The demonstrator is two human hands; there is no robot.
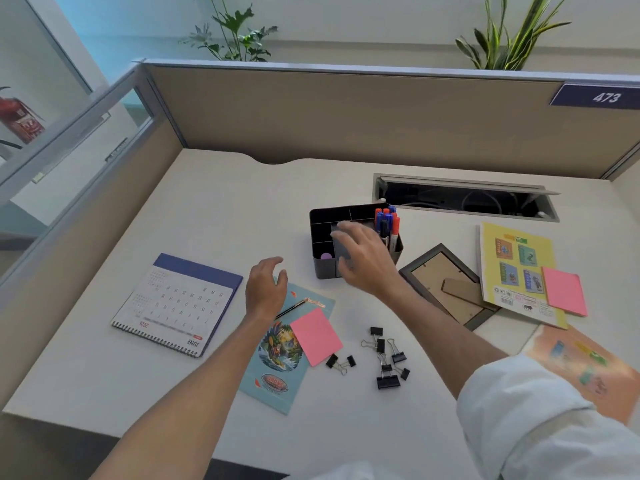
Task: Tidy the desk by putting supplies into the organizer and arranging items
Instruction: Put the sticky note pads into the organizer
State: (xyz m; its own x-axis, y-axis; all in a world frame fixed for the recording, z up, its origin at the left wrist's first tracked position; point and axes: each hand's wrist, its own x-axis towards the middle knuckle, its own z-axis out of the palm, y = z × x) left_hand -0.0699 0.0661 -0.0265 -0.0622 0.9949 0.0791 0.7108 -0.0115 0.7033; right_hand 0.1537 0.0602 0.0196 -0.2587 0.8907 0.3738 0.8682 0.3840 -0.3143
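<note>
Nearest, well in front of the organizer [323, 237], black binder clips [384, 355] lie scattered on the desk [104, 368]. Closer to it, a pencil [290, 309] rests on a blue booklet [277, 358] partly under a pink sticky pad [316, 336]. The left hand [265, 287] hovers just left of the organizer's front, fingers loosely spread, holding nothing. The right hand [363, 259] lies over its front, fingers outstretched. Markers [387, 223] stand in its right compartment.

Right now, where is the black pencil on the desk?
In the head view the black pencil lies on the blue booklet, just right of the left hand and above the pink sticky note.
</note>
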